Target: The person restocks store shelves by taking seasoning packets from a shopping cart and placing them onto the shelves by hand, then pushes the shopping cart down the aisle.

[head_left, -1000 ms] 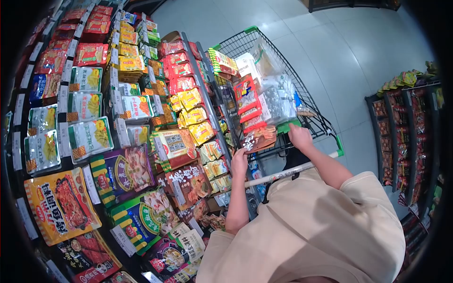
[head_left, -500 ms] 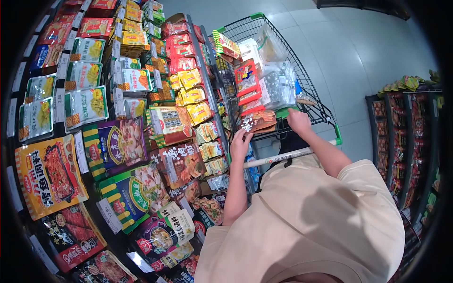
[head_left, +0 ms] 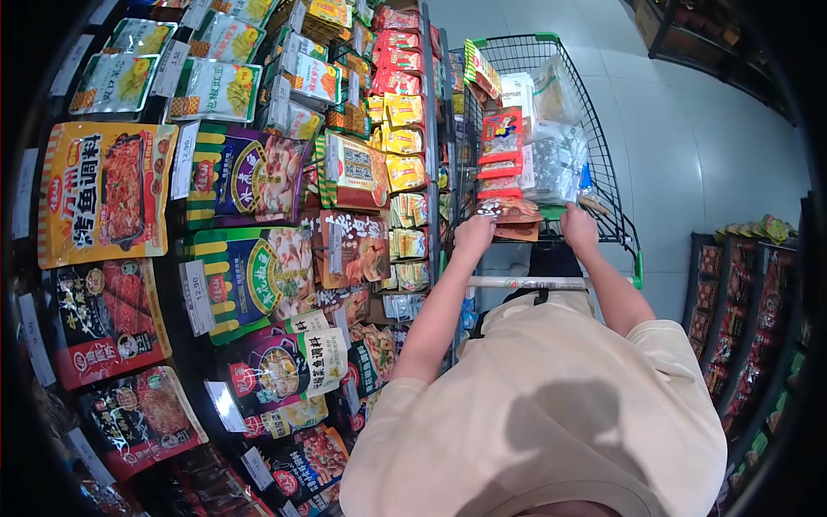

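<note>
We are in a shop aisle with pale tiled floor point(head_left: 649, 129), a stocked shelf point(head_left: 180, 211) of seasoning packets on our left and a dark rack point(head_left: 724, 297) on our right. Before us stands a wire cart point(head_left: 608, 151) with a pale handlebar point(head_left: 560, 283), both forearms reaching over it. The brown packet point(head_left: 510, 209) lies at the cart's near end, just beyond and to the right of our left hand point(head_left: 475, 234), which meets its near left corner. That hand is curled, its fingertips hidden, so we cannot tell whether it pinches the packet or the cart's edge. Our right hand point(head_left: 579, 227) is folded in beside the green flap point(head_left: 552, 211), right of the brown packet; its grip we cannot make out either. Beyond the brown packet lie red packets point(head_left: 501, 136), with a clear bag point(head_left: 558, 164) beside them. Compared with half a second ago, our left hand has closed up from its looser, more spread pose, our hands sit more nearly level, and the cart appears farther right and straighter in our view.
</note>
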Available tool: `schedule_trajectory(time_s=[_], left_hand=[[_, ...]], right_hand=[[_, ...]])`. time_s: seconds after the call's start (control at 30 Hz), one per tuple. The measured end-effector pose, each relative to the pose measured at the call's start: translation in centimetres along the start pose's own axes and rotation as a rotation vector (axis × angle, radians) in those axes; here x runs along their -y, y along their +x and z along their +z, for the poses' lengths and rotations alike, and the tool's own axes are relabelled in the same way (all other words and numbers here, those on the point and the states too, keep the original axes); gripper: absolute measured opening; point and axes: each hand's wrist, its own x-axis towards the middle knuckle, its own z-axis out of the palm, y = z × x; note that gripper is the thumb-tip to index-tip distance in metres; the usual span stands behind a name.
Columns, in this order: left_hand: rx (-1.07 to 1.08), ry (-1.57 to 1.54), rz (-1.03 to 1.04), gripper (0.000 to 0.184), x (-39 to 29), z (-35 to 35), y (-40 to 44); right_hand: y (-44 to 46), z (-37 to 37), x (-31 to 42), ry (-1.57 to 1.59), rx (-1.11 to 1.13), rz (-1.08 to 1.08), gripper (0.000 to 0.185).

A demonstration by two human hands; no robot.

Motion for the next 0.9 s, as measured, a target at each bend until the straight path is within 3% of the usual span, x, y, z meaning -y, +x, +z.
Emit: schedule_trajectory(time_s=[0.07, 0.2, 0.27, 0.3, 0.43, 0.5, 0.7, 0.83, 0.9], left_hand=[[-0.101, 0.062, -0.013, 0.022, -0.1, 0.7, 0.0], [-0.194, 0.078, -0.003, 0.018, 0.0, 0.0, 0.0], [-0.583, 0.174, 0.235, 0.015, -0.3, -0.9, -0.8], [-0.589, 0.172, 0.232, 0.015, -0.4, -1.5, -1.2], [-0.665, -0.154, 0.349, 0.013, -1.5, -5.8, -3.6], [-0.855, -0.19, 0.508, 0.016, -2.5, -9.7, -6.8], [-1.261, -0.336, 0.685, 0.02, -2.3, -17.4, -15.4], [-1.529, -0.691, 0.804, 0.013, -1.9, -22.3, -20.4], [-1.272, -1.215, 0.917, 0.025, 2.7, -22.3, -22.5]], right_hand=[[-0.1, 0.0, 0.0, -0.004, -0.011, 0.004, 0.021], [-0.3, -0.8, 0.6, 0.005, 0.031, 0.04, 0.021], [-0.4, -1.0, 0.6, 0.002, 0.031, 0.038, 0.021], [-0.5, -0.6, 0.4, 0.0, 0.028, 0.032, 0.021], [-0.4, -0.3, 0.4, 0.0, 0.0, 0.025, 0.022], [-0.7, -0.8, 0.6, 0.002, -0.017, 0.019, 0.022], [-0.3, 0.4, -0.1, 0.001, -0.027, -0.007, 0.028], [0.0, 1.0, -0.6, -0.005, -0.031, -0.032, 0.03], [0.0, 0.9, -0.4, -0.012, 0.002, -0.03, 0.032]])
